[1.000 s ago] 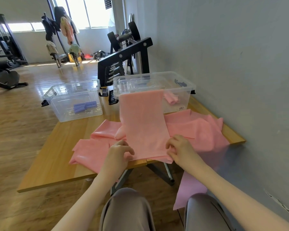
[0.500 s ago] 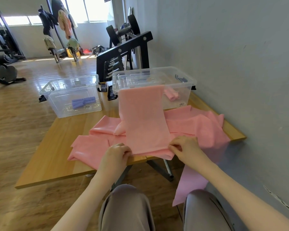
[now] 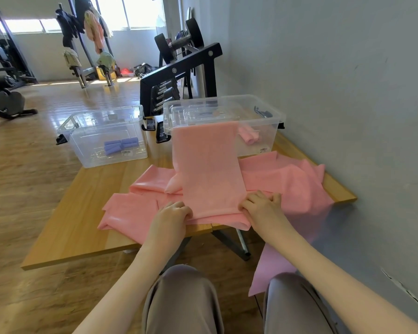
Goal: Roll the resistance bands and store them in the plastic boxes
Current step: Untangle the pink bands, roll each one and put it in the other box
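Note:
A long pink resistance band (image 3: 208,169) hangs from the rim of the right clear plastic box (image 3: 263,116) and runs down to the table's near edge. My left hand (image 3: 170,214) grips its left corner and my right hand (image 3: 261,206) grips its right corner, fingers curled over the folded near end. More pink bands (image 3: 287,179) lie spread underneath. A rolled pink band (image 3: 250,136) sits inside the right box. The left clear box (image 3: 82,131) holds rolled purple bands (image 3: 121,144).
The wooden table (image 3: 68,237) stands against a grey wall (image 3: 348,92). One pink band (image 3: 270,271) trails off the table's right side toward the floor. A black dumbbell rack (image 3: 179,75) stands behind the boxes. My knees are below the near edge.
Both hands have stayed at the band's near end, curling its edge over slightly. The view has shifted a little; nothing else moved.

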